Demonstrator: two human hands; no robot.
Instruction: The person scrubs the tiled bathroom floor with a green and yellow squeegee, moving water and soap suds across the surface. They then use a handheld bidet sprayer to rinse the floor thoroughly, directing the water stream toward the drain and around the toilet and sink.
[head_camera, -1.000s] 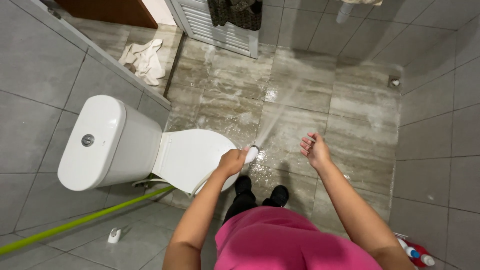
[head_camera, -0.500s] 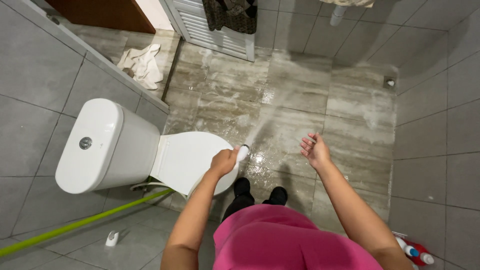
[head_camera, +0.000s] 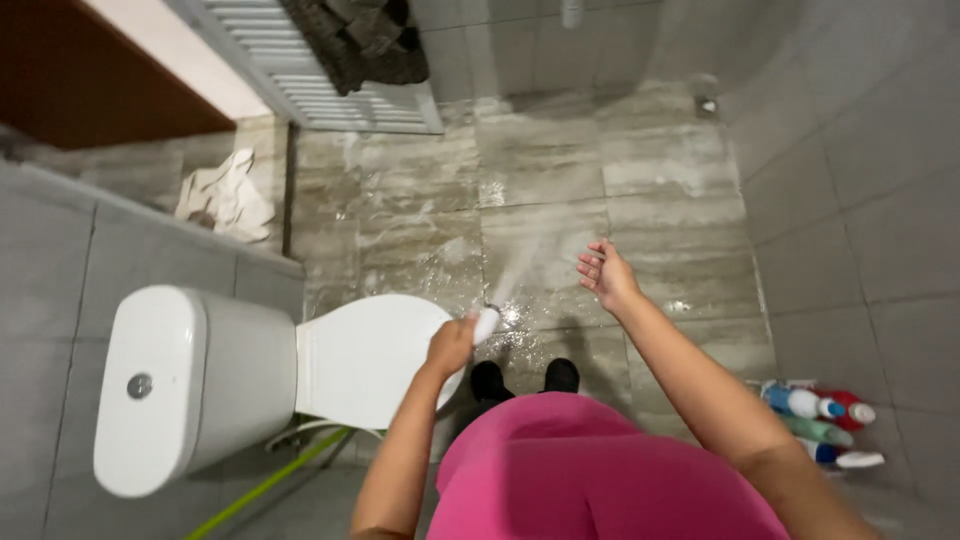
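Note:
My left hand grips a small white spray head just past the front of the white toilet, whose lid is down. A fan of water leaves the head and lands on the wet beige tiled floor. My right hand hovers empty over the floor to the right of the spray, fingers loosely curled and apart. Below are my pink top and black shoes.
A crumpled white cloth lies on the floor behind the toilet. Several cleaning bottles stand against the grey tiled right wall. A white louvred door with a dark towel is at the top. A green pole leans beside the toilet.
The view has tilted and come closer to the floor. My left hand stays on the spray head with water still running; my right hand remains raised and empty.

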